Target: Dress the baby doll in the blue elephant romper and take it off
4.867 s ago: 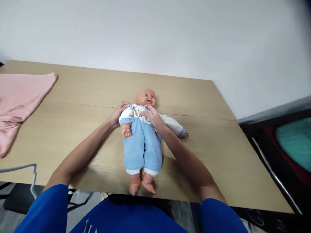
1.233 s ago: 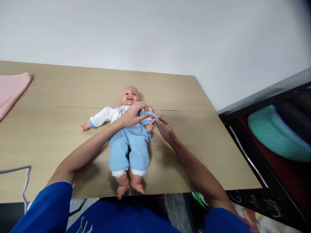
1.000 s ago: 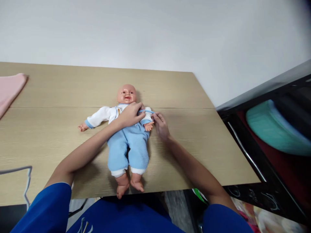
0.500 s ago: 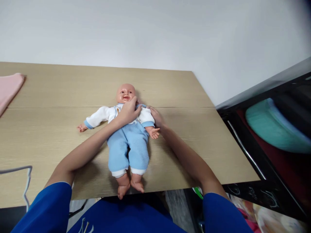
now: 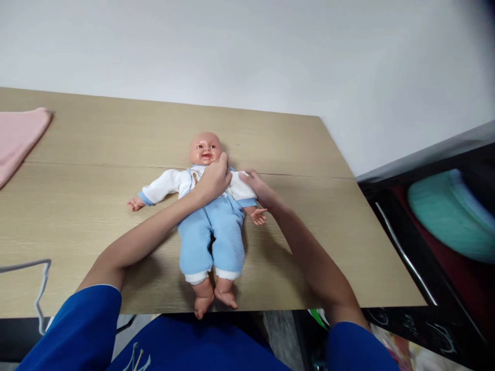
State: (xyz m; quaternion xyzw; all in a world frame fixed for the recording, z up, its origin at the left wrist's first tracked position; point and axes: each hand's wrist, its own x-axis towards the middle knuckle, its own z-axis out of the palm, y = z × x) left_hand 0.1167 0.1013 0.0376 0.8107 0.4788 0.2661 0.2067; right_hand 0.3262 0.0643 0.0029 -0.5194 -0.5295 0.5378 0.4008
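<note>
Probably handling as a light doll, likely feeling stiff and slick at the head, yielding softly in the clothes, so calling for holding by the trunk; lying face-up on the surface, under the left hand at the trunk and against the right hand at the near sleeve; curling fingers in both, not showing whether gripping cloth or just resting

No text, label, brand or number can be read. The pale marks on the black panel, beside the surface's near right corner, are too blurred to make out.
</note>
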